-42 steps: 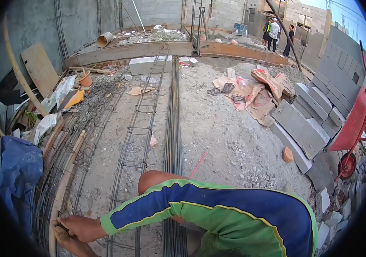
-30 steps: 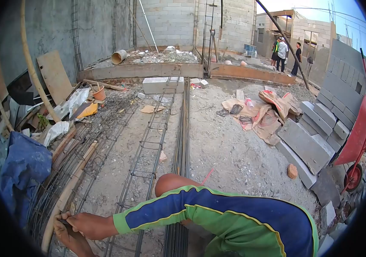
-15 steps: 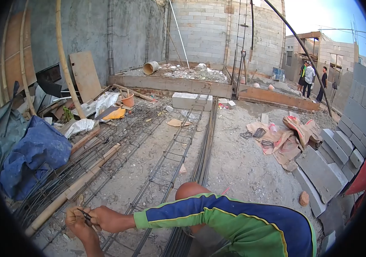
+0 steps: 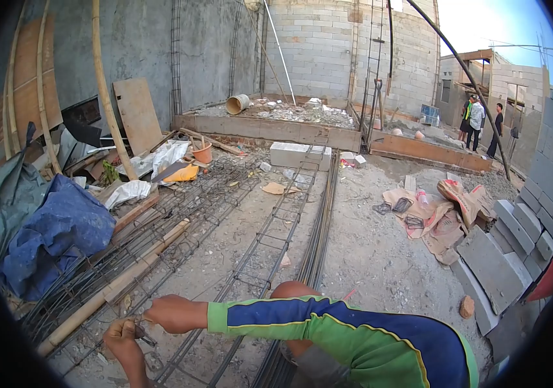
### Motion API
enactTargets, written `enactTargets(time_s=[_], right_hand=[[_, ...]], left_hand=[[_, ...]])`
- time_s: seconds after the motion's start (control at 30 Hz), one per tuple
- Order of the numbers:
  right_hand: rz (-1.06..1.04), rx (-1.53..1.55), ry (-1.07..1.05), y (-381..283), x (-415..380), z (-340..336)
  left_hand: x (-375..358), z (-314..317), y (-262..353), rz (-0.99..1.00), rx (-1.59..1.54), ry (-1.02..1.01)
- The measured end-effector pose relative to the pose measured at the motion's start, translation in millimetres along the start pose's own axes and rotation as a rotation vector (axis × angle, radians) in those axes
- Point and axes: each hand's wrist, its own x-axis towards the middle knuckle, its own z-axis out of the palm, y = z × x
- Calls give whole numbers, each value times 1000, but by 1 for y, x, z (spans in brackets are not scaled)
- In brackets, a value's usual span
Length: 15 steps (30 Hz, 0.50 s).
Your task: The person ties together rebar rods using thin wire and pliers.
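Observation:
My left hand is closed low on the left, its fingers pinched together. A dark metal hand tool, with a shape like pincers, juts from beside those fingers toward the lower right. My right hand is closed in a fist close above the tool, its fingertips right by the left hand. What it grips is hidden. Both hands are over thin steel bars at the near end of the rebar cages. A long ladder-like rebar cage runs forward just right of my right hand.
A bamboo pole lies along the rebar, with a blue tarp to its left. A bundle of steel bars runs beside my knee. Paper sacks and stacked grey blocks are on the right. Several people stand far back.
My right hand has shifted slightly up and right. The dark tool now points down to the right, lower than before. My left hand stays nearly in place. The view has tilted a little.

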Motion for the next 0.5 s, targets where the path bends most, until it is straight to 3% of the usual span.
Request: enactTargets(time_s=[0.03,0.1,0.13,0.17,0.23,0.3,0.37,0.4,0.43,0.47,0.5], right_hand=[[-43,-222,14,10,3,-1],[-71,-288,74,23,4,0],[-93,-363,27,25,3,-5],[-115,-437,-21,25,3,-9],[-148,-433,-89,30,4,-6],[-183,-434,-155,33,5,0],[-467,-394,486,35,5,12],[-469,-395,483,26,5,6],[-320,-374,657,9,4,-5],[-167,-349,829,-3,4,-12],[-172,-352,829,-6,5,-11]], left_hand=[[-4,5,6,-52,43,-33],[-8,8,13,-78,163,-154],[-10,9,16,-109,288,-273],[-11,9,21,-109,286,-269],[-14,11,29,-276,422,-586],[-22,17,27,-296,319,-557],[-24,24,26,-313,219,-530],[-23,27,28,-279,127,-398],[-22,29,30,-246,35,-267],[-22,29,31,-246,34,-265],[-20,30,33,-175,95,-180]])
